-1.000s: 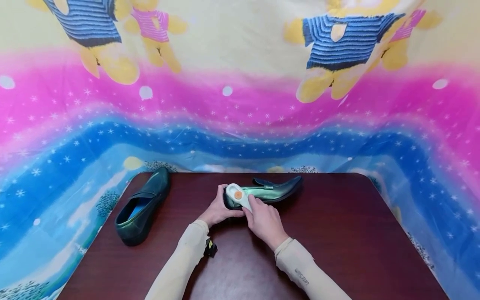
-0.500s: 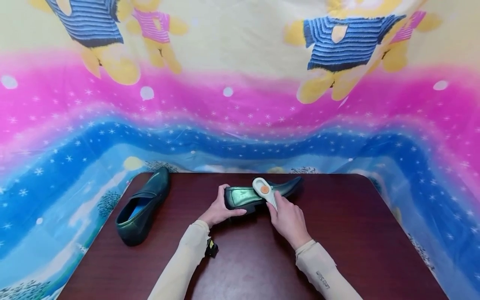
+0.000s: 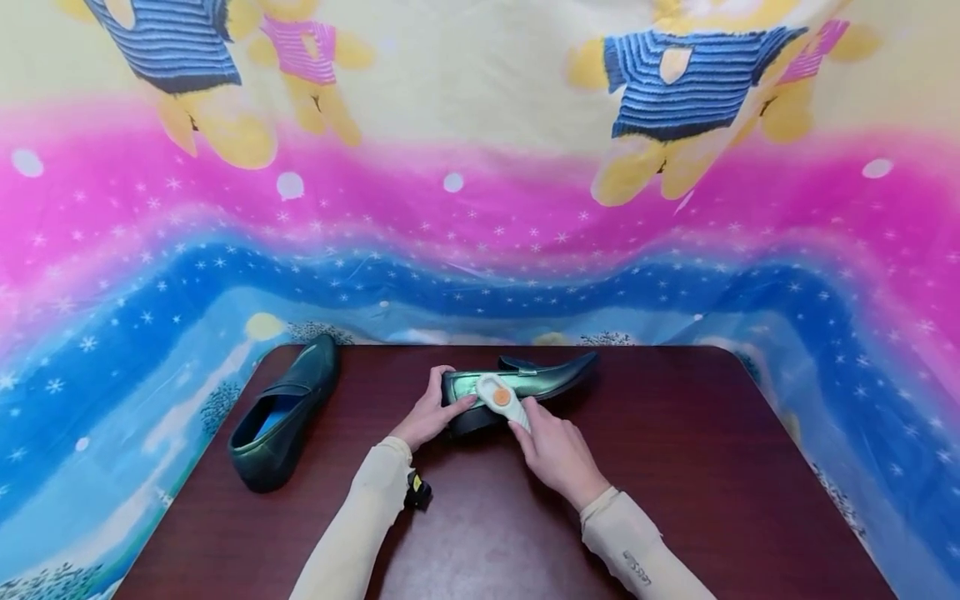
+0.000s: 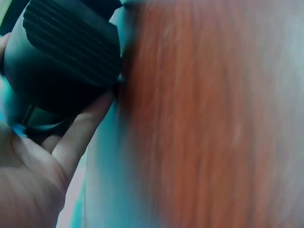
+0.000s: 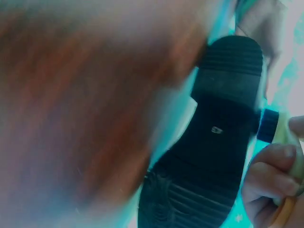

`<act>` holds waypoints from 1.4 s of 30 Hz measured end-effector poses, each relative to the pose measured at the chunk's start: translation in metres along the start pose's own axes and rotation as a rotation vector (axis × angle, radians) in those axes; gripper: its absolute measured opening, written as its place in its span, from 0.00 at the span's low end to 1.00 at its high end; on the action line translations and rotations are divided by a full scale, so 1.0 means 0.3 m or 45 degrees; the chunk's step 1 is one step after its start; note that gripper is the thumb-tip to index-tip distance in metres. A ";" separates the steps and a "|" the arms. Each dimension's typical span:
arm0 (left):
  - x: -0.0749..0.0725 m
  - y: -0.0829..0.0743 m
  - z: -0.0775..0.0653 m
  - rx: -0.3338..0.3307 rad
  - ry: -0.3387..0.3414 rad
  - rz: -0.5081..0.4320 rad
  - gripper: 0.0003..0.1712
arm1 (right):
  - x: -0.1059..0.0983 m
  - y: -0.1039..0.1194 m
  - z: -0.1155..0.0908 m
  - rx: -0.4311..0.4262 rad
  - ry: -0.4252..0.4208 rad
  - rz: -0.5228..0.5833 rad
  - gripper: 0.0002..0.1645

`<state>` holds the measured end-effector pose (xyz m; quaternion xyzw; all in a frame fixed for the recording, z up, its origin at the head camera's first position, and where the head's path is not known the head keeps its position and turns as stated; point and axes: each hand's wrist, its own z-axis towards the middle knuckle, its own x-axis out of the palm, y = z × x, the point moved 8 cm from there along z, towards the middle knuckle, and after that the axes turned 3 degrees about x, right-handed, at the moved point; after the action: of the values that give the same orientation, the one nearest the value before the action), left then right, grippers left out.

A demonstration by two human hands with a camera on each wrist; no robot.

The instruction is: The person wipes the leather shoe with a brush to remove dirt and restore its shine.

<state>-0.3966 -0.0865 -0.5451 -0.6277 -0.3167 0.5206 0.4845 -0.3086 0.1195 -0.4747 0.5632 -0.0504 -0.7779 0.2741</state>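
My left hand (image 3: 427, 418) grips the heel end of a dark green loafer (image 3: 553, 379), thumb on the near side. The loafer is tilted, its toe pointing right. In the left wrist view, fingers lie around the ridged heel (image 4: 71, 45). My right hand (image 3: 561, 457) holds a white brush (image 3: 517, 410) with an orange round spot, its head over the loafer's near side. In the right wrist view, dark bristles (image 5: 269, 125) meet the shoe's side, and the patterned sole (image 5: 216, 118) faces that camera. The brush handle is partly hidden by the fingers.
A second dark green loafer (image 3: 285, 414) with a blue patch inside stands at the table's left. The dark red-brown table (image 3: 720, 467) ends at a printed cloth backdrop (image 3: 480, 217) behind and at both sides.
The brush moved right along the loafer, then back left and lower with my right hand. My left thumb shifted up onto the shoe's side, and the loafer tilted slightly.
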 end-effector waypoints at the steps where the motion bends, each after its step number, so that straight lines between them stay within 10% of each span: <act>1: -0.006 0.004 -0.003 -0.004 0.004 0.005 0.42 | 0.006 0.007 -0.002 -0.025 -0.002 -0.016 0.13; 9: -0.021 0.012 -0.010 -0.029 0.047 -0.022 0.42 | -0.042 -0.041 0.008 -0.002 -0.068 -0.116 0.12; 24: -0.032 -0.010 -0.018 0.014 0.033 0.056 0.44 | -0.182 -0.380 -0.022 0.347 -0.039 -0.029 0.15; 42: -0.030 -0.005 -0.020 0.011 0.023 0.053 0.45 | -0.053 -0.028 0.028 0.039 -0.006 0.005 0.11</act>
<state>-0.3931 -0.0957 -0.5408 -0.6367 -0.2970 0.5264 0.4788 -0.3158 0.1323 -0.4614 0.5654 -0.0640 -0.7778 0.2670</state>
